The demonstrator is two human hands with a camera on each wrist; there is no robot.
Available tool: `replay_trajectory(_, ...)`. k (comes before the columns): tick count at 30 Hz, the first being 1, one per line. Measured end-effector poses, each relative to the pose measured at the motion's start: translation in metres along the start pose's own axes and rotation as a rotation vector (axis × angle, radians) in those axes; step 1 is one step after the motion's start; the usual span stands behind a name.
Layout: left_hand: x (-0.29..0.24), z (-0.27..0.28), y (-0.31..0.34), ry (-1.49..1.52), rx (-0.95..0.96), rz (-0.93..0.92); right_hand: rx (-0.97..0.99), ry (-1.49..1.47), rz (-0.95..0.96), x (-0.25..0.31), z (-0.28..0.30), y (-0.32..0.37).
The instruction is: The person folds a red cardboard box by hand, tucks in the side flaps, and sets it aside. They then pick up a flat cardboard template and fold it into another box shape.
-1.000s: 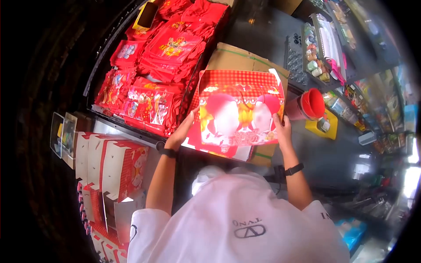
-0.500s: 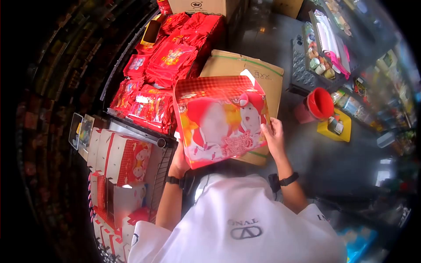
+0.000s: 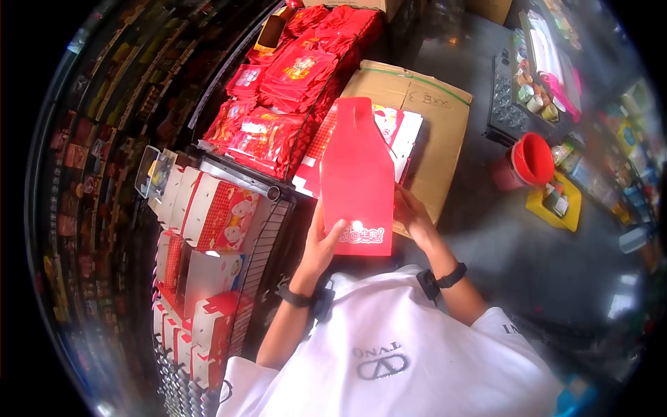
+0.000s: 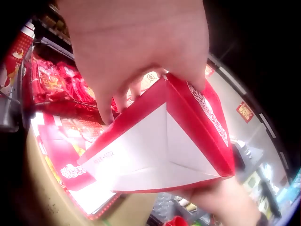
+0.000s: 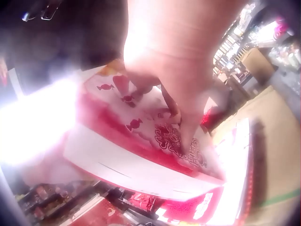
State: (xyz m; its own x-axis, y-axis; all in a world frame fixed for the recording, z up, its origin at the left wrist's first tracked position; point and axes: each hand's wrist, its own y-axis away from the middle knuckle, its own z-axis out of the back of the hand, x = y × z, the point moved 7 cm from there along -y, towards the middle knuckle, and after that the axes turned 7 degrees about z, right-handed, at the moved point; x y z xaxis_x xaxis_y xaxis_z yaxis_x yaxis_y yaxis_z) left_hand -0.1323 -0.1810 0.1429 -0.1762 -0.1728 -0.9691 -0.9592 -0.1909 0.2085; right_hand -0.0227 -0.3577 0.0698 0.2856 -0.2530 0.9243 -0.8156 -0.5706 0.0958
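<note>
A red printed cardboard gift box (image 3: 358, 174) is held up in front of the shirt, its plain red narrow side facing up in the head view. My left hand (image 3: 323, 243) grips its lower left edge, thumb on the red side near white lettering. At the opposite side, my right hand (image 3: 415, 219) holds the box, and its fingers (image 5: 188, 136) lie on the candy-printed face in the right wrist view. The box's white end (image 4: 141, 155), edged in red, shows in the left wrist view. Below lie flat printed box sheets (image 3: 406, 135).
A brown carton (image 3: 445, 132) lies under the sheets. Left of it stand a rack of red packets (image 3: 299, 73) and a wire cart (image 3: 267, 240) with finished-looking boxes (image 3: 222, 215). A red bucket (image 3: 531, 160) and yellow tray (image 3: 556, 205) are on the right.
The box has turned from its broad printed face to its narrow red side. The left hand has moved right and its thumb now shows on that side; the sheets beneath have come into view.
</note>
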Motion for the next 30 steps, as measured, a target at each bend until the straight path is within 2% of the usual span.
replay_trajectory(2, 0.010, 0.003, 0.001, -0.040, 0.006, -0.054, -0.075, -0.083, -0.045, 0.005, -0.009, 0.011)
replay_trajectory(3, 0.018, 0.005, 0.001, -0.055, -0.019, -0.058, -0.116, -0.031, -0.048, -0.005, -0.005, 0.013)
replay_trajectory(5, 0.033, 0.002, 0.001, -0.293, 0.031, -0.085, -0.094, 0.166, 0.092, -0.035, 0.015, 0.011)
replay_trajectory(6, 0.033, -0.003, 0.002, -0.393, 0.048, -0.105, -0.085, 0.267, 0.164, -0.032, 0.014, 0.013)
replay_trajectory(7, 0.033, -0.008, 0.002, -0.493, 0.063, -0.128, -0.167, 0.433, 0.209, -0.030, 0.019, 0.019)
replay_trajectory(10, 0.030, -0.020, 0.010, -0.755, 0.029, -0.263, -0.345, 0.637, 0.146, -0.027, 0.032, 0.030)
replay_trajectory(11, 0.041, -0.018, 0.008, -0.750, 0.077, -0.195, -0.407, 0.667, 0.160, -0.023, 0.033, 0.036)
replay_trajectory(14, 0.033, -0.022, 0.007, -0.726, 0.148, -0.138, -0.552, 0.896, 0.359, -0.006, 0.026, 0.058)
replay_trajectory(18, 0.055, -0.034, 0.016, -0.853, 0.187, -0.143, -0.578, 1.049, 0.361, 0.026, -0.008, 0.082)
replay_trajectory(19, 0.060, -0.041, 0.022, -0.900, 0.217, -0.124, -0.488, 0.944, 0.226, 0.022, -0.011, 0.083)
replay_trajectory(22, 0.068, -0.054, 0.032, -0.992, 0.344, -0.145, -0.512, 1.147, 0.100, 0.015, -0.012, 0.088)
replay_trajectory(23, 0.068, -0.055, 0.036, -0.998, 0.392, -0.153, -0.508, 1.110, 0.048, 0.013, -0.009, 0.088)
replay_trajectory(27, 0.061, -0.054, 0.044, -0.955, 0.505, -0.128, -0.517, 0.939, 0.132, 0.032, -0.008, 0.090)
replay_trajectory(30, 0.053, -0.048, 0.045, -0.855, 0.551, -0.098, -0.541, 0.953, 0.216, 0.039, -0.004, 0.093)
